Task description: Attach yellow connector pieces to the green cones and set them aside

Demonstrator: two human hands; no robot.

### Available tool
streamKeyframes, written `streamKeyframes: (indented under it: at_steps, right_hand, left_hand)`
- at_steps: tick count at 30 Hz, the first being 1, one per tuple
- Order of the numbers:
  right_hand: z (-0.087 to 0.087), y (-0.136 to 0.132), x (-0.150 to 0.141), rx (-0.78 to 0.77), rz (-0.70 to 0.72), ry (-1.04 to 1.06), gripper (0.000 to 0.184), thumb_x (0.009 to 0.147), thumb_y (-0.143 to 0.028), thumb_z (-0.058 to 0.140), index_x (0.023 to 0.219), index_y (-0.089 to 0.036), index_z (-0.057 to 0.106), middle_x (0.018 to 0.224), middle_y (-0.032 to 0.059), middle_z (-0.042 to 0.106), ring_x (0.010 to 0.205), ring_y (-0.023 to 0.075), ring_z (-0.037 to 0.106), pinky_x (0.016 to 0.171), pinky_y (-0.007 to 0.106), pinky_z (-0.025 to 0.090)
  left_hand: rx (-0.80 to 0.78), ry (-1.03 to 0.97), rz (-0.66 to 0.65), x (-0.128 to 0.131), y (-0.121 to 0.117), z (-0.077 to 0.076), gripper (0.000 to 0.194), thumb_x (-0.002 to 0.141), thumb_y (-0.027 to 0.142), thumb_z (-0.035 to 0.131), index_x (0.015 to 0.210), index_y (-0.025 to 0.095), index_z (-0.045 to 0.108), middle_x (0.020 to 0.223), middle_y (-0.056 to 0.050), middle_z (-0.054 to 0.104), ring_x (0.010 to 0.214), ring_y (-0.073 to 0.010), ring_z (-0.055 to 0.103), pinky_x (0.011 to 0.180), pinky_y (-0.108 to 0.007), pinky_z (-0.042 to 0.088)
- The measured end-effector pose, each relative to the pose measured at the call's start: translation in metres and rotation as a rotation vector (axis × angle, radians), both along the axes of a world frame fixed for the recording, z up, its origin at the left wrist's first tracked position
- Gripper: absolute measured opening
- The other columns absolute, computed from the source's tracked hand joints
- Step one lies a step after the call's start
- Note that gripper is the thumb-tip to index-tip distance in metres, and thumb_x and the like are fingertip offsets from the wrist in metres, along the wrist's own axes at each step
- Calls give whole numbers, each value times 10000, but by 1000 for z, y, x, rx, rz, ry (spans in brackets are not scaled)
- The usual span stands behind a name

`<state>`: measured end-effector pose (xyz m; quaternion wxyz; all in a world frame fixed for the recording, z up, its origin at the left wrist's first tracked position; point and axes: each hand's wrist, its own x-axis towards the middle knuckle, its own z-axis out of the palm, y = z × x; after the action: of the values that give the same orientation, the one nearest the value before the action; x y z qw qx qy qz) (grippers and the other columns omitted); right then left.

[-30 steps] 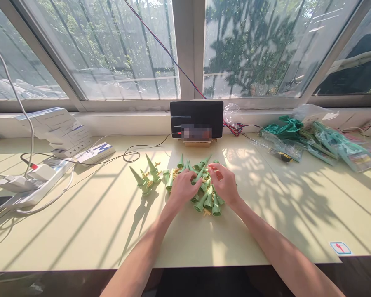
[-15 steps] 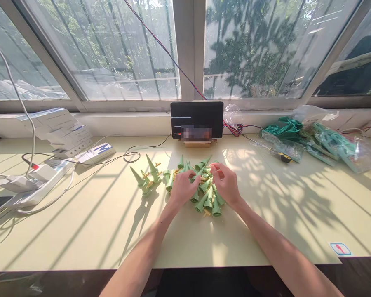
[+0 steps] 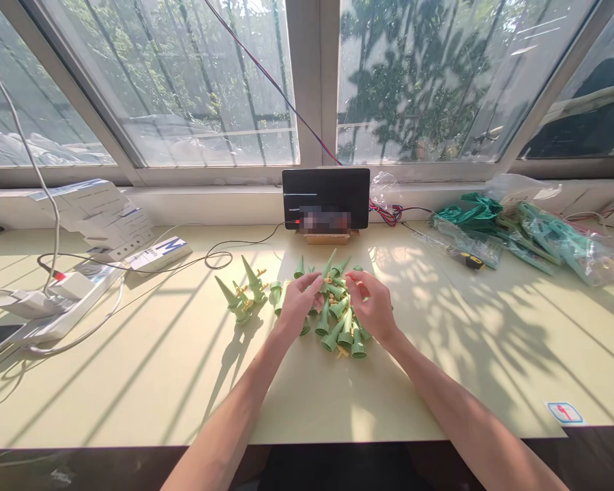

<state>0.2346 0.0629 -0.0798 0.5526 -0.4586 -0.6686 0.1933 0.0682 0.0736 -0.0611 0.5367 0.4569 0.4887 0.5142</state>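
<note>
A heap of green plastic watering spikes [image 3: 344, 333] with small yellow valve pieces lies in the middle of the table. My left hand [image 3: 297, 303] is closed on a green watering spike [image 3: 329, 262] above the heap's left side, its pointed tip up; the fingers cover its lower part. To the right, my right hand [image 3: 372, 303] has thumb and fingertips pinched together close by. What sits in that pinch is too small to make out. Left of the heap, several spikes with yellow valves [image 3: 256, 281] stand upright in a group.
A dark tablet [image 3: 325, 194] leans on a stand behind the heap. White boxes [image 3: 158, 254], a power strip [image 3: 66, 307] and cables occupy the left. Plastic bags with green items [image 3: 557, 239] and a yellow-black tape measure [image 3: 473, 260] lie at the back right.
My left hand has turned and shifted slightly, and the green spike in it now points upward instead of lying slanted. My right hand has barely moved.
</note>
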Motion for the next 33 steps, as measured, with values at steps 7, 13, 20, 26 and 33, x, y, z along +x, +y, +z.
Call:
streamKeyframes:
  at_steps: [7, 13, 20, 26, 33]
  right_hand:
    - [0, -1, -1, 9, 5, -16, 233, 961, -362, 494, 1001, -188, 644, 864, 52, 655, 621, 132, 603, 565, 254, 505]
    - [1, -2, -2, 29, 12, -23, 212, 957, -340, 501, 997, -185, 641, 872, 48, 654, 592, 120, 589, 549, 254, 485]
    - [1, -2, -3, 19, 21, -42, 213, 950, -339, 506, 992, -183, 644, 866, 50, 659, 568, 121, 576, 540, 259, 475]
    - [1, -3, -4, 7, 35, -50, 217, 948, -338, 506, 977, -176, 647, 855, 50, 651, 559, 120, 567, 535, 259, 469]
    - [-1, -1, -4, 0, 11, -22, 217, 947, -339, 508, 966, -174, 647, 860, 51, 651, 572, 122, 577, 544, 258, 471]
  left_hand:
    - [-5, -91, -14, 1, -1, -1, 398, 729, 363, 769, 1037, 131, 673, 871, -65, 627, 590, -101, 572, 427, -218, 446]
    - [-15, -105, 1, 0, 1, -6, 396, 732, 344, 775, 1039, 123, 657, 904, -78, 624, 607, -104, 580, 451, -221, 468]
    - [-21, -89, 18, 0, 2, -6, 397, 728, 371, 780, 1023, 134, 659, 924, -75, 616, 575, -96, 582, 461, -234, 471]
    - [7, -47, 45, 0, 3, -9, 406, 709, 432, 785, 969, 140, 676, 955, -68, 634, 519, -70, 559, 459, -231, 451]
    - [19, -105, 78, 1, 4, -10, 406, 674, 442, 804, 910, 144, 662, 859, -30, 630, 489, -68, 536, 443, -231, 422]
